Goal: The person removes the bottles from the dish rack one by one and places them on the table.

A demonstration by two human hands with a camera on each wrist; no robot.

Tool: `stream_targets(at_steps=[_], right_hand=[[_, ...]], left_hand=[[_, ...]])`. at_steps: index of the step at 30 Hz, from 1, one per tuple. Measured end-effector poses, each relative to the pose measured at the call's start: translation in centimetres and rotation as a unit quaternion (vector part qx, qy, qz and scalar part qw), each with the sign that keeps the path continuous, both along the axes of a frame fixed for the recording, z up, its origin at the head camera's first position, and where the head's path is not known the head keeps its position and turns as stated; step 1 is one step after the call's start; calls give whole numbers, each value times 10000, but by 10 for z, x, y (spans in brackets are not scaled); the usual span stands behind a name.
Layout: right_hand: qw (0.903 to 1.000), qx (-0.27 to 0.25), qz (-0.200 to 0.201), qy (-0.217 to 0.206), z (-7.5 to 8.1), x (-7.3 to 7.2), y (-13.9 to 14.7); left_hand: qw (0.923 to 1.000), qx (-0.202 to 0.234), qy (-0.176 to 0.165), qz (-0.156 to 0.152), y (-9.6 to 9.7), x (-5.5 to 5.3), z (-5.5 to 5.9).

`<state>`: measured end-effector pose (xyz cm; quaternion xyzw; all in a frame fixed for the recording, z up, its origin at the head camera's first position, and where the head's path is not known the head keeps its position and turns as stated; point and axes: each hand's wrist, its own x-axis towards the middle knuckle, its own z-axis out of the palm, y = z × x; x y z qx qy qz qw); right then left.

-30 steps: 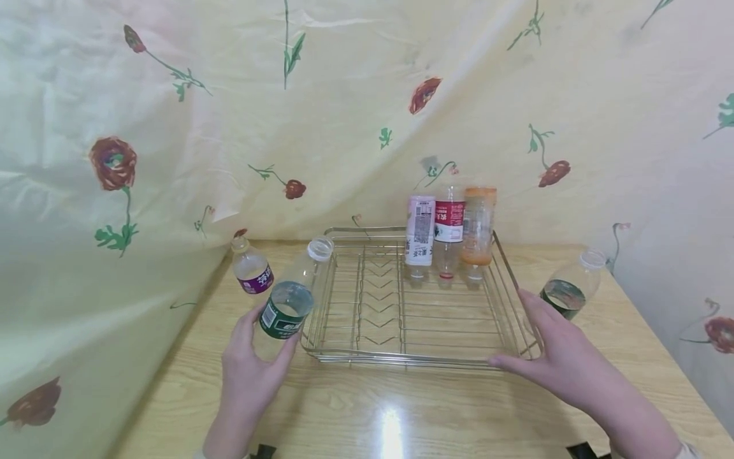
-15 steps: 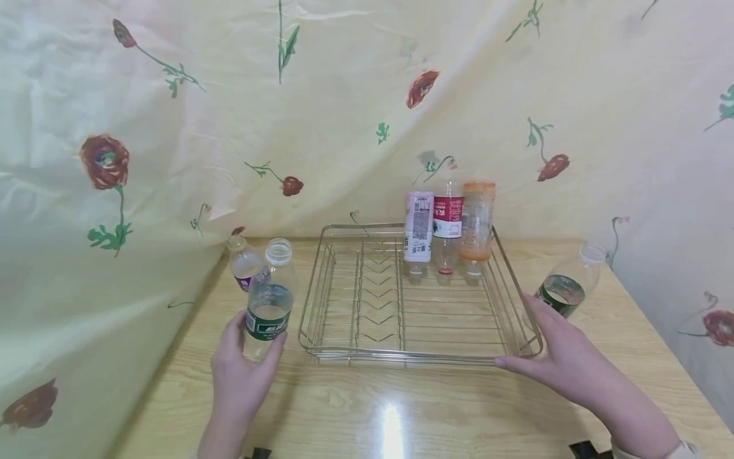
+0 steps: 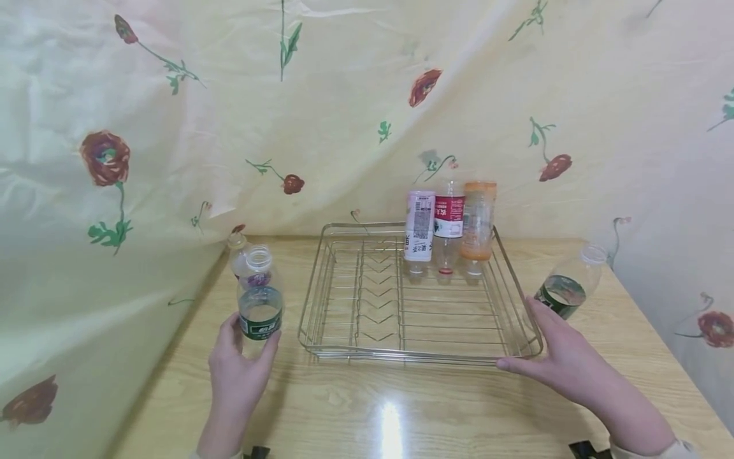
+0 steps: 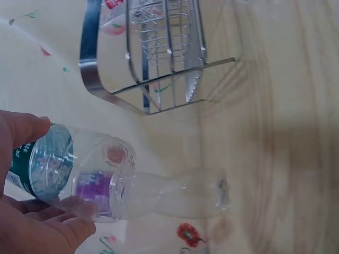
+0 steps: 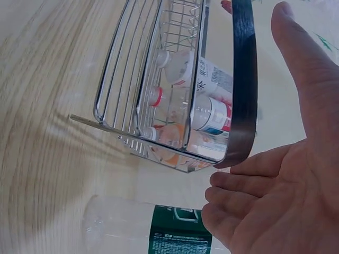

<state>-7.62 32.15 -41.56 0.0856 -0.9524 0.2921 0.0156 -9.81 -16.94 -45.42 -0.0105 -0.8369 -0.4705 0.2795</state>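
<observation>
My left hand (image 3: 241, 366) grips a clear plastic bottle (image 3: 260, 312) with a green label, neck up and uncapped. Just behind it is a smaller bottle (image 3: 236, 245) with a purple label, partly hidden; in the left wrist view the purple shows through the gripped bottle (image 4: 53, 159). At the front right corner of the wire dish rack (image 3: 367, 352), my right hand (image 3: 564, 354) has its thumb at the front rim and its fingers extended. Beyond those fingers stands another green-labelled bottle (image 3: 564, 294); in the right wrist view its label (image 5: 180, 233) is beside the fingertips.
Three bottles stand neck down at the rack's back right: a pink-and-white one (image 3: 420, 226), a red-labelled one (image 3: 449, 217) and an orange one (image 3: 478, 223). A flowered cloth (image 3: 344, 115) hangs behind the wooden table (image 3: 332, 408) and at both sides.
My left hand has carried the green-labelled bottle left, away from the rack and in front of the purple-labelled one, and the bottle is more upright. My right hand has hardly moved.
</observation>
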Motion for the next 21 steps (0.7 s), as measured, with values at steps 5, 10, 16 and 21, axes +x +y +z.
stream_targets(at_steps=[5,10,16,21], right_hand=[[9998,-76,-5,-174,-3,1,0],[9994,-60,-70,-335,-7,4,3],[9993,12,-58,-381,-8,1,2],[9992,61,0,-398,-9,-3,0]], left_hand=[[9984,268,-495,-26,-3,-5,-8],[9950,458,-882,-136,-4,-11,-14],[9936,421,-1030,-213,-10,-11,-20],[9914,371,-1203,-358,-15,-13,-23]])
